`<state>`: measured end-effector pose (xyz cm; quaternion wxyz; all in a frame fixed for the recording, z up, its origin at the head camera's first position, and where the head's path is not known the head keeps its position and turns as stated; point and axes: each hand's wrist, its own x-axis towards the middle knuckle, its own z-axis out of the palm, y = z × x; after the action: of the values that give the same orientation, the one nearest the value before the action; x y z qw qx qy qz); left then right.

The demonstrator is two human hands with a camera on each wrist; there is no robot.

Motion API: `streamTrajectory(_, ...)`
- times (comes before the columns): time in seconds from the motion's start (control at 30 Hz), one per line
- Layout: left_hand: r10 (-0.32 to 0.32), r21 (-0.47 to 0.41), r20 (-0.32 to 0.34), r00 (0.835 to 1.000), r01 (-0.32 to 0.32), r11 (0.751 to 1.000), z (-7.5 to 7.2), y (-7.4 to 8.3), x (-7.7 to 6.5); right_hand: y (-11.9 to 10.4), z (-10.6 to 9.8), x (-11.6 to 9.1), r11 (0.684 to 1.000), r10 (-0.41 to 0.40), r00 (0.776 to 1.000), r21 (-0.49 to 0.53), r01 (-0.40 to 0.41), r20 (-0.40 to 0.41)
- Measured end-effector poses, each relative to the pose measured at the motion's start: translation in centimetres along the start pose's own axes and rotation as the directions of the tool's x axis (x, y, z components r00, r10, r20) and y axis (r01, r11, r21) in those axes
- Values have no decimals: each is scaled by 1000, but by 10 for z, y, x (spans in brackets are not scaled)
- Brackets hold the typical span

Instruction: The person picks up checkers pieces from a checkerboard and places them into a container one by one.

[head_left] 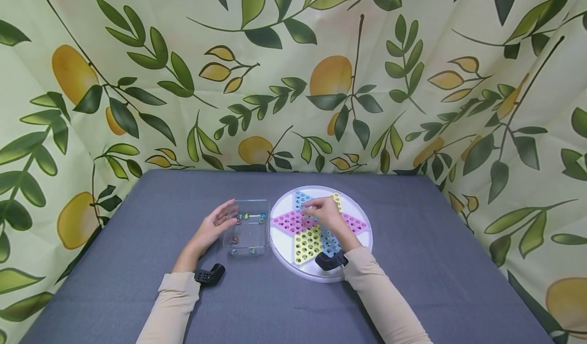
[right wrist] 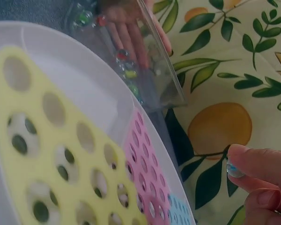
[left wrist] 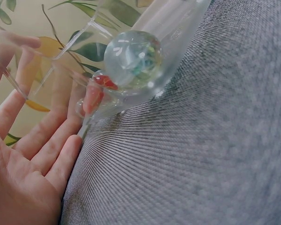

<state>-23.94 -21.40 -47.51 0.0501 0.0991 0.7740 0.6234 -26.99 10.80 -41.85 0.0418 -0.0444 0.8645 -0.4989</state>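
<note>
A clear plastic box [head_left: 247, 255] holds several glass marbles, among them a clear one with a green-blue swirl [left wrist: 133, 58]. My left hand [head_left: 215, 224] lies against the box's left side, its fingers [left wrist: 47, 136] fairly straight and relaxed. Between thumb and fingertips, my right hand [head_left: 324, 212] pinches a clear marble with blue in it [right wrist: 234, 169]. That hand is above the round white game board [head_left: 284, 260], which carries a star of pink, yellow and blue perforated sections. The hand and forearm hide part of the star in the head view.
The box stands just left of the board on a grey cloth-covered table [head_left: 137, 262]. Behind the table hangs a curtain [head_left: 284, 104] printed with leaves and fruit. Each wrist bears a black camera mount [head_left: 210, 274].
</note>
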Motion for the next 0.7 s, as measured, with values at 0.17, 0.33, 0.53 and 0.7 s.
streamTrajectory(0.17, 3, 2, 2, 1000, -3, 1000, -1, 1, -1, -8, 12, -6, 1000, -30, 999, -7, 30, 23)
streamTrajectory(0.33, -2, 16, 1, 1000, 2, 1000, -2, 1, -2, -16, 27, -12, 996, -83, 995, -13, 84, 62)
streamTrajectory(0.53, -5, 17, 2, 1000, 5, 1000, -2, 1, -2, -24, 45, -18, 990, -138, 985, 17, 137, 100)
streamTrajectory(0.7, 1, 0, 2, 1000, -1, 1000, 0, 0, -1, -30, 56, -20, 981, -191, 974, 39, 188, 123)
